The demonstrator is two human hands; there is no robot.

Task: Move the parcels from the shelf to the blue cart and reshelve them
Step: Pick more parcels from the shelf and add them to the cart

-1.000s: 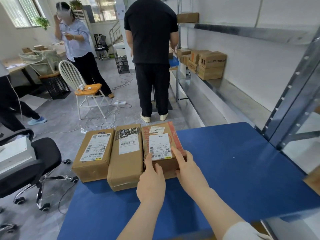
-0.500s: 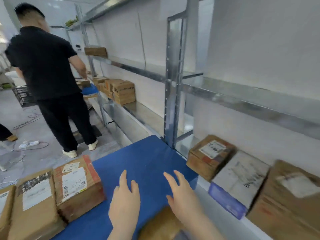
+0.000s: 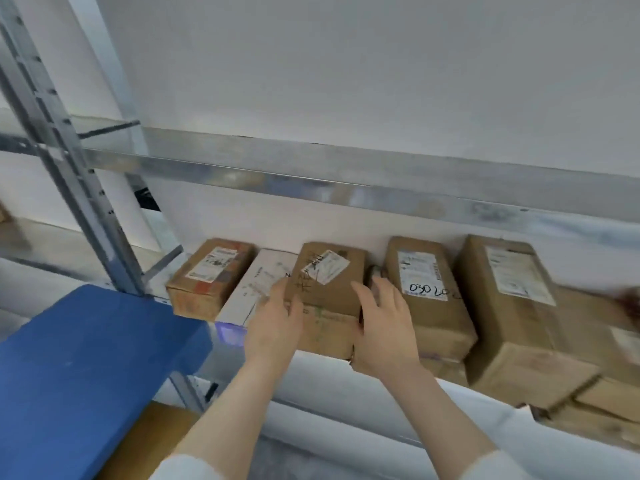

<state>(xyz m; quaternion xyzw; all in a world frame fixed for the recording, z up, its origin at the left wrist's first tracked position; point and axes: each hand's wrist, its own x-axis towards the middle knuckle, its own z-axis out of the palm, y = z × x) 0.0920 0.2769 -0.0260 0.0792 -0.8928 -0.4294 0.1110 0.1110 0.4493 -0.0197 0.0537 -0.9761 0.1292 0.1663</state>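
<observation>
On the metal shelf [image 3: 322, 379] stands a row of parcels. The middle one is a brown parcel [image 3: 329, 282] with a crumpled white label and black scribbles. My left hand [image 3: 277, 320] lies against its left side, the thumb over its front edge. On the other side my right hand [image 3: 384, 323] touches it, fingers reaching into the gap beside it. Both hands have fairly straight fingers. The blue cart [image 3: 86, 358] is at the lower left, its visible top bare.
A small brown parcel [image 3: 207, 278] and a white box [image 3: 259, 282] stand left of the flanked one. A parcel marked 030 [image 3: 426, 296] and a taller one [image 3: 512, 306] stand to its right. A steel upright [image 3: 79, 188] rises by the cart. An upper shelf beam [image 3: 311, 174] crosses overhead.
My view has swung right from the cart to the shelf. Both hands left the parcel on the cart, crossed over, and now flank the middle shelf parcel.
</observation>
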